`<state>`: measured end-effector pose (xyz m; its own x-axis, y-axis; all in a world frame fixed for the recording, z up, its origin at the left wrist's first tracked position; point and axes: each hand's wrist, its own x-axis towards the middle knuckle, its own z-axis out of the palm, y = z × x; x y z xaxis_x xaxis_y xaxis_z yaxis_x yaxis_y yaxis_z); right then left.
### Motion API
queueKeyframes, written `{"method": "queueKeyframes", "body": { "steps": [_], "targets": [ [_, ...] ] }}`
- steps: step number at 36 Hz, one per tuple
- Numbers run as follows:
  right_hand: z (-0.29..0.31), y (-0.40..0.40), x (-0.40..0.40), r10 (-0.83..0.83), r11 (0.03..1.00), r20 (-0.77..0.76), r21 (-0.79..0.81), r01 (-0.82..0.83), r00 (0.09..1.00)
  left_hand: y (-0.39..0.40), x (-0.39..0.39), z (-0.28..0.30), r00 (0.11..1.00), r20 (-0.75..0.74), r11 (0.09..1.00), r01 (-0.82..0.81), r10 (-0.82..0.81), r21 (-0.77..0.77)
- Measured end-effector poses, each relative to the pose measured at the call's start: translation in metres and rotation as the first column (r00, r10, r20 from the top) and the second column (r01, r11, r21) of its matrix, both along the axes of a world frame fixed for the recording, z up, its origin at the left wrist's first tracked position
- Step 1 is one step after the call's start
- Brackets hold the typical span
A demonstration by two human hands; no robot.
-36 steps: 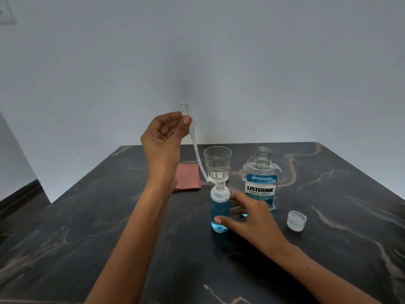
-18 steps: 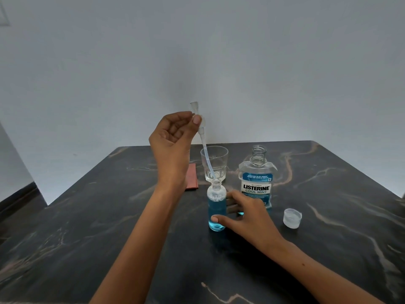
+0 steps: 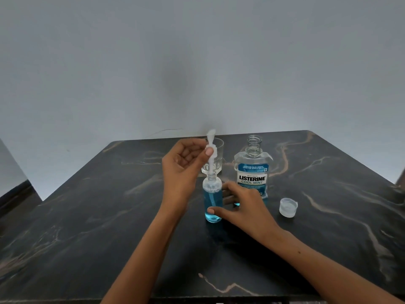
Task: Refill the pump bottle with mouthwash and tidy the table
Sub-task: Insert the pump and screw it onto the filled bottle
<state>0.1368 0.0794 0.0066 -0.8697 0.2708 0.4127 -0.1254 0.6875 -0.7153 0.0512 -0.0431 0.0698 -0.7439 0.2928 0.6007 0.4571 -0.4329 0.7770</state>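
Note:
A small clear pump bottle [image 3: 212, 202] full of blue mouthwash stands upright near the table's middle. My right hand [image 3: 238, 205] holds its lower body, thumb in front and fingers behind. My left hand [image 3: 184, 165] pinches the white pump head [image 3: 211, 148] above the bottle's neck; its dip tube runs down inside the blue liquid. The uncapped Listerine bottle [image 3: 253, 172] stands just right of the pump bottle, holding only a little liquid. Its translucent cap [image 3: 288, 207] lies on the table to the right.
An empty drinking glass [image 3: 215, 165] stands behind the pump bottle, partly hidden by my left hand. The dark marble table [image 3: 87, 227] ends at a grey wall behind and drops off at left and right edges.
My left hand has lowered the pump head, sliding its tube down into the bottle. The red cloth seen earlier is now hidden behind my left hand. My right hand stays on the bottle.

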Motion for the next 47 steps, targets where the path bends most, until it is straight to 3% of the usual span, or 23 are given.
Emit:
{"method": "queueKeyframes", "body": {
  "steps": [15, 24, 30, 39, 47],
  "targets": [
    [0.0, 0.0, -0.001, 0.002, 0.999, -0.01, 0.034, -0.001, 1.0, -0.014, 0.002, -0.031, 0.996, 0.031, 0.989, 0.084, -0.081, -0.122],
    [-0.001, 0.0, -0.001, 0.004, 1.0, -0.002, 0.024, -0.004, 1.0, -0.008, 0.004, -0.031, 0.996, -0.07, 0.978, -0.076, 0.063, -0.197],
    [0.0, -0.001, -0.005, 0.022, 1.0, -0.011, 0.009, -0.022, 1.0, -0.017, -0.006, -0.032, 0.997, -0.045, 0.972, 0.05, -0.062, -0.228],
    [-0.003, -0.01, -0.016, 0.016, 0.999, -0.028, 0.035, -0.015, 0.999, -0.017, -0.013, -0.029, 1.0, -0.018, 0.975, 0.007, -0.012, -0.222],
    [-0.004, -0.01, -0.016, 0.01, 0.999, -0.019, 0.045, -0.009, 1.0, -0.021, -0.021, -0.032, 0.993, 0.005, 0.954, 0.113, -0.117, -0.277]
  ]
}}
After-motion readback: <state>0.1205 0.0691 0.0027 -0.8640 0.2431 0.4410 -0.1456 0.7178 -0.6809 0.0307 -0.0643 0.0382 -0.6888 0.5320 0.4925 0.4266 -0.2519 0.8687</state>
